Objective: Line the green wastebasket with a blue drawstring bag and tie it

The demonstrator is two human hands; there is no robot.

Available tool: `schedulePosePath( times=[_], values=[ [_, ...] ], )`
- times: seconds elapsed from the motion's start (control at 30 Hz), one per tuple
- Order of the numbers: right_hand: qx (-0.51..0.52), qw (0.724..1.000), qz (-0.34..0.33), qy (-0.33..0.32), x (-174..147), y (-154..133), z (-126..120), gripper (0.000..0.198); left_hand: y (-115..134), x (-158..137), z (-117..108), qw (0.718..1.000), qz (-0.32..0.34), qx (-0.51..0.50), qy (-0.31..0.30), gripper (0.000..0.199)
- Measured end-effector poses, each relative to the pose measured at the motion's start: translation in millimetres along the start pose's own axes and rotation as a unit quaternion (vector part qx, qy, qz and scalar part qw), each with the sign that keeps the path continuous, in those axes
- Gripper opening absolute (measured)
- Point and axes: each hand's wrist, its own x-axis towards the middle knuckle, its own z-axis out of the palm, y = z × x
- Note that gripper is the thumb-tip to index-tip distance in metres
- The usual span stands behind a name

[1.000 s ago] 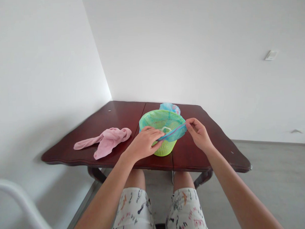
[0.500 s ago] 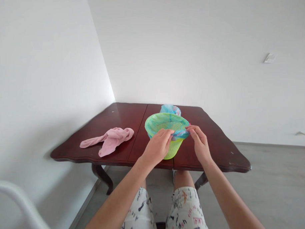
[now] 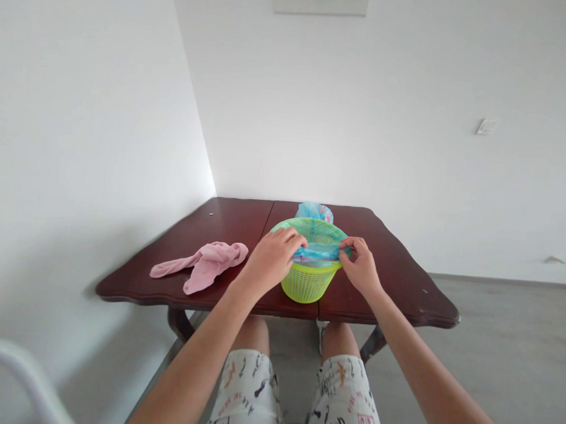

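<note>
A yellow-green mesh plastic basket (image 3: 308,286) stands near the front edge of the dark red table. Thin blue plastic bag (image 3: 318,253) film lines it and is stretched across the near rim. My left hand (image 3: 276,254) has its fingers closed on the bag's edge at the left of the rim. On the right of the rim, my right hand (image 3: 360,262) pinches the same edge between thumb and fingers. Behind the basket lies a crumpled blue plastic bundle (image 3: 314,211) with a pink pattern, its lower part hidden by the basket.
A pink cloth (image 3: 214,264) lies bunched on the left side of the table (image 3: 387,282). White walls close in behind and on the left. A curved white bar (image 3: 29,375) shows at the lower left. My legs are under the table's front edge.
My left hand has shifted left along the rim, farther from my right hand, and the bag's edge is now spread wider between them. The camera view has tilted up slightly.
</note>
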Motion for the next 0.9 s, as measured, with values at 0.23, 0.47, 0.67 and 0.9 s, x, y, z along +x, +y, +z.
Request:
schedulePosePath(
  times=[0.23, 0.47, 0.67, 0.9],
  values=[
    [-0.001, 1.0, 0.026, -0.013, 8.2, 16.4, -3.5, 0.019, -71.4, -45.3, 11.5, 0.989, -0.11, -0.055, 0.087, 0.029],
    [-0.045, 0.998, 0.011, -0.047, 34.3, 31.3, -29.3, 0.031, -95.5, -50.5, 32.5, 0.967, -0.15, -0.156, 0.136, 0.033],
    [-0.094, 0.991, 0.054, -0.083, 76.4, 56.4, -38.0, 0.018, -128.2, -32.1, 42.4, 0.869, -0.262, -0.42, 0.021, 0.111],
    [-0.004, 0.977, 0.177, -0.12, 119.5, 69.2, -7.3, 0.012, -149.7, 4.1, 68.9, 0.737, -0.355, -0.568, -0.092, 0.07]
  ],
)
